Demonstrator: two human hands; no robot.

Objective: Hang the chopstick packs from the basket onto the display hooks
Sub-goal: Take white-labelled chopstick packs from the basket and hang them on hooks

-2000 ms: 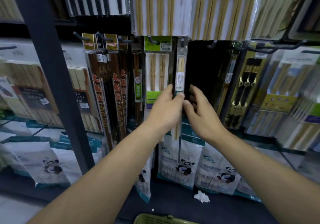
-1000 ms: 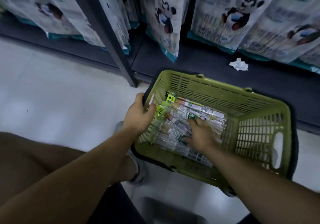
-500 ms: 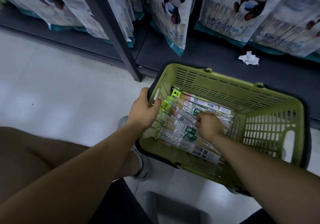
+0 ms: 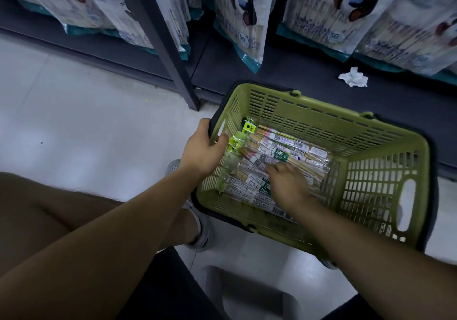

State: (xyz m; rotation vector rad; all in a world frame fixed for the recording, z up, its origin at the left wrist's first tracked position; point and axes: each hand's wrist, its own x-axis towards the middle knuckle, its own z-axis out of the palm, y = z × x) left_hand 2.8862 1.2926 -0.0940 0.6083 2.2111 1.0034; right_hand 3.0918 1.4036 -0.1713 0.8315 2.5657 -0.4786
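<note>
A green plastic basket (image 4: pixel 366 146) sits on the floor in front of the shelving. Several clear chopstick packs (image 4: pixel 291 151) with green and white labels lie flat in its bottom. My left hand (image 4: pixel 201 150) grips the basket's left rim, thumb outside and fingers over the edge. Inside the basket, my right hand (image 4: pixel 288 186) lies on top of the packs with its fingers curled down among them; I cannot see whether they hold one. The display hooks are out of view.
A dark upright post (image 4: pixel 170 55) of the rack stands just left of the basket. Panda-printed bags (image 4: pixel 243 15) hang above the dark bottom shelf, where a crumpled white tissue (image 4: pixel 353 77) lies. A grey stool (image 4: pixel 247 292) and my shoe (image 4: pixel 201 230) are below the basket.
Two seconds ago both hands were up at a hanging pack on the hooks. Since then the view dropped to the basket; my left hand holds its rim, my right hand shifts slightly among the packs.
</note>
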